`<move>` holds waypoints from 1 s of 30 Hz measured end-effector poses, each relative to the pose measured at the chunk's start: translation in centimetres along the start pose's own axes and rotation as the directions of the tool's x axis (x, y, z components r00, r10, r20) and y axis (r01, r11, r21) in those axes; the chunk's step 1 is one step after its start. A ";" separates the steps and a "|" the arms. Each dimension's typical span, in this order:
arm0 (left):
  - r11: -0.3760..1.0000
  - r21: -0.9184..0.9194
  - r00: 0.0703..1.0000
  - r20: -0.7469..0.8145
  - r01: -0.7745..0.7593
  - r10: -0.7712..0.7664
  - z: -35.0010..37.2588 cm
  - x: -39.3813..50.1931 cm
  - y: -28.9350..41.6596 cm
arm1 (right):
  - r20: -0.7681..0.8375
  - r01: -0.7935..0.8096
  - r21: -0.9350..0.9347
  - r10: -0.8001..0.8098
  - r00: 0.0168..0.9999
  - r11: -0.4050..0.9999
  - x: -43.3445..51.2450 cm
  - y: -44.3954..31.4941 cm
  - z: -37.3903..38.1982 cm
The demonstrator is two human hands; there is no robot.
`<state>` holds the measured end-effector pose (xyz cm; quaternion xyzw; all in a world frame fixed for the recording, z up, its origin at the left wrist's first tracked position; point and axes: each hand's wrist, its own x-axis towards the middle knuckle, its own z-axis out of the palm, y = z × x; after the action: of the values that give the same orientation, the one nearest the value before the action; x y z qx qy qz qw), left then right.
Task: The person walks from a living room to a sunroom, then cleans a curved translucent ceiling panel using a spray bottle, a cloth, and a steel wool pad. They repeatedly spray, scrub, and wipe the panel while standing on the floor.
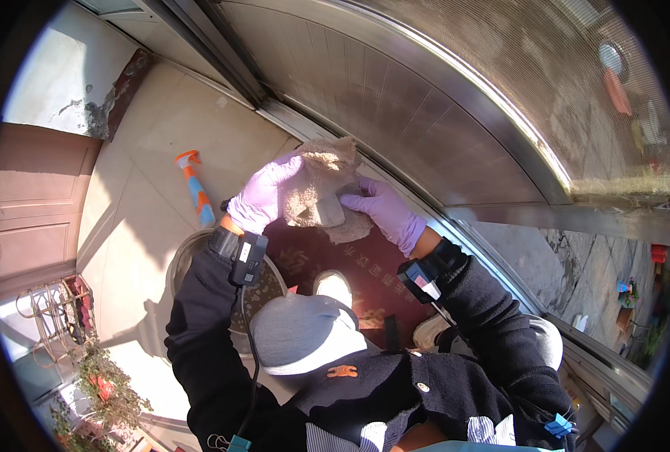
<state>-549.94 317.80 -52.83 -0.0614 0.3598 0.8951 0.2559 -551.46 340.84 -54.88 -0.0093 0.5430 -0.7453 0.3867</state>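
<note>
Between my two hands I hold a beige terry cloth (318, 198), bunched and partly folded, above a dark red floor mat. My left hand (264, 195), in a thin lilac glove, grips the cloth's left side with the thumb on top. On the right side, my right hand (388, 212) wears the same kind of glove and pinches the cloth, thumb and fingers pointing left. Part of the cloth droops below the fingers. A wide metal basin (275, 277) stands under my left forearm, which hides much of it.
An orange and blue spray bottle (194, 189) is on the pale tiled floor left of my hands. The red mat (335, 251) bears writing. A sliding door with a metal panel (391, 107) and floor track runs along the right. Potted plants (109, 390) and a pink door (35, 203) are at left.
</note>
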 end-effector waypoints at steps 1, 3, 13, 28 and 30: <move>0.997 0.070 0.994 -0.112 0.008 0.000 -0.6 -0.2 0.3 | -0.077 -0.098 0.062 0.103 0.992 0.993 0.1 0.4 -0.5; 0.990 -0.138 0.965 -0.263 -0.029 -0.009 -1.7 -0.3 0.6 | -0.134 0.045 0.155 -0.024 0.991 0.987 0.1 0.5 -2.0; 0.973 0.203 0.972 -0.182 -0.113 0.151 -6.4 -1.0 0.6 | -0.245 0.295 0.150 -0.253 0.936 0.944 -0.3 -2.0 -3.6; 0.605 0.796 0.931 -0.217 -0.005 0.294 -2.6 5.4 -4.6 | -0.111 0.149 -0.275 -0.185 0.976 0.950 -1.1 -5.8 -3.1; 0.593 0.805 0.925 -0.233 0.011 0.300 -2.8 5.4 -4.2 | -0.165 0.182 -0.364 -0.256 0.953 0.913 -0.8 -6.0 -3.3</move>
<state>-552.69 320.69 -59.04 -0.0671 0.7618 0.6341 0.1144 -555.76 344.65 -50.98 -0.0596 0.6981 -0.6742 0.2336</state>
